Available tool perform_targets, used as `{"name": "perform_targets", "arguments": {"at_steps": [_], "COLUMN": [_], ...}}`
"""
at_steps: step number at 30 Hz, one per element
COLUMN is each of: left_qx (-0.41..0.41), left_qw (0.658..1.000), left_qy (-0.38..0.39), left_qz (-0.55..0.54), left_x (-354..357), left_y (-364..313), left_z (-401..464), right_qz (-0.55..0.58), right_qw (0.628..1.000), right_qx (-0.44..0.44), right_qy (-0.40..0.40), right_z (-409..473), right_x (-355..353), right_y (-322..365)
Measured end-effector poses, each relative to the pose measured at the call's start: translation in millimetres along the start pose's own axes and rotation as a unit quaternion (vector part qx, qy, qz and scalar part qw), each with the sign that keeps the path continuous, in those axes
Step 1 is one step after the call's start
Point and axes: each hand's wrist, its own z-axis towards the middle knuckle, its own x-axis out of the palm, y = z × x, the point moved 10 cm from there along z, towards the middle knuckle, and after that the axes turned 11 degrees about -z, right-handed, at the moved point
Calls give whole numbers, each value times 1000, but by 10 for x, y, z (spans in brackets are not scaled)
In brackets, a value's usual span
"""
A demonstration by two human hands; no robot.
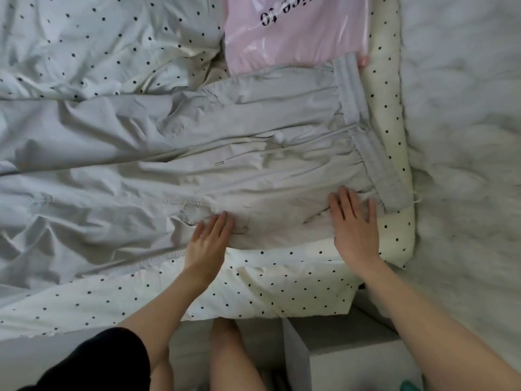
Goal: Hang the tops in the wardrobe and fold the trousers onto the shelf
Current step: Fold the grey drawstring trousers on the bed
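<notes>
Trousers [225,153] spread on bed [282,286], waistband at 3 o'clock. Pressed flat by left hand [208,244] and right hand [355,224], fingers straight, nothing gripped. Fabric judged light, soft, creasing easily; best taken at waistband.

Soft, even daylight, source unclear. Faint shadows in the folds of the trousers [225,153]. Mild glare on the pink plastic bag [296,38]. Slight motion blur throughout; wide-angle bending toward edges. White blanket [465,108] nearly washed out.
</notes>
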Motion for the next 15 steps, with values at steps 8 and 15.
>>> {"name": "perform_targets", "arguments": {"at_steps": [8,15], "left_qx": [-72,-98], "left_qw": [989,980], "left_qy": [83,16], "left_qz": [-101,-173], "left_x": [-226,-1286], "left_y": [91,342], "left_z": [-250,371], "right_qz": [19,51], "right_qw": [999,993], "right_qx": [-28,28], "right_qy": [35,-107], "right_z": [-148,352], "right_x": [-155,-1236], "right_y": [-184,-830]}}
